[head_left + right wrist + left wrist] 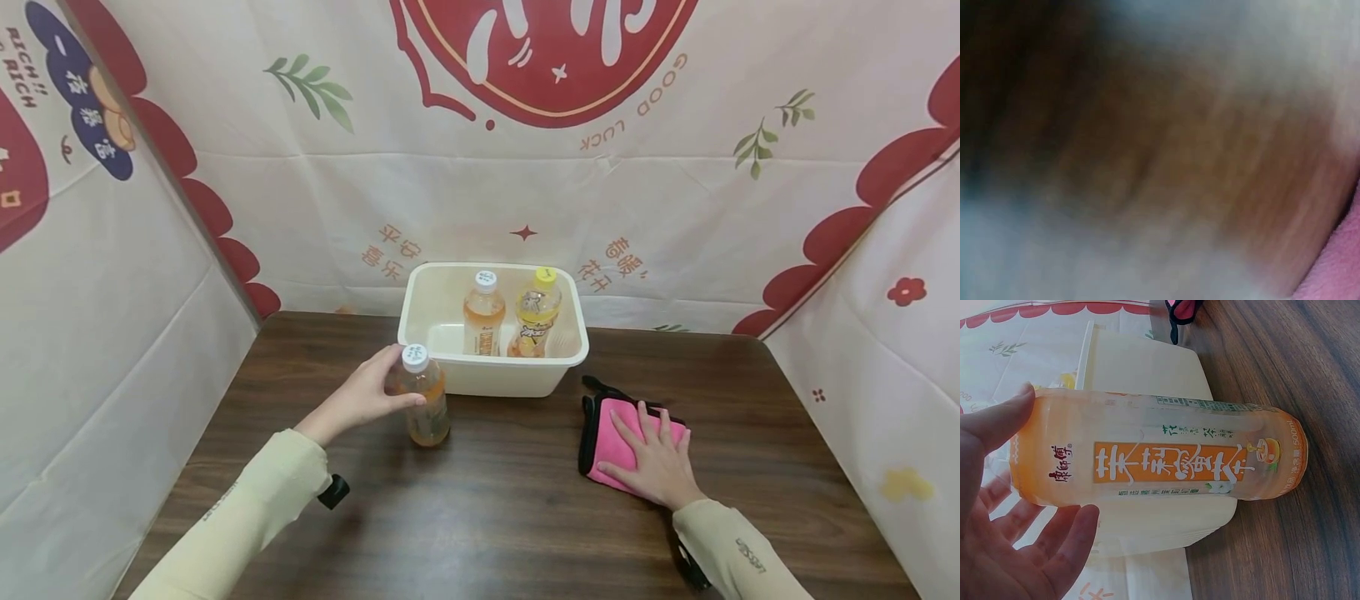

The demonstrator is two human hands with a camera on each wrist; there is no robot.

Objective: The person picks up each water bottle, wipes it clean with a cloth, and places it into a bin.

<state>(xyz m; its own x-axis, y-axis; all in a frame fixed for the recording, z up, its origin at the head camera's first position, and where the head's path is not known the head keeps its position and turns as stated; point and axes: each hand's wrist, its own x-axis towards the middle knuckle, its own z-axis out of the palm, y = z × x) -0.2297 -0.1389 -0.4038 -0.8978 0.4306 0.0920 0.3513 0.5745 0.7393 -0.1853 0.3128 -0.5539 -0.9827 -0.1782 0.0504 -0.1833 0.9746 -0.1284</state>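
Observation:
My left hand (366, 393) holds a plastic tea bottle (430, 421) with a white cap, thumb on one side and fingers round the other. The bottle stands upright at the front left of a cream plastic basin (502, 380). Its orange label (1172, 464) faces the left wrist camera, and amber liquid shows through the plastic. On the right, my right hand (662, 465) lies with fingers spread on a folded pink cloth (613, 446) with black edging. The right wrist view is mostly blurred, with pink fabric (1335, 265) at its lower right corner.
Inside the basin stand a white-capped bottle (483, 315) and a yellow-capped bottle (537, 310), both toward the right. The basin sits at the back of a dark wooden table (510, 500), close to a printed fabric backdrop (330, 217). Fabric also hangs along both sides.

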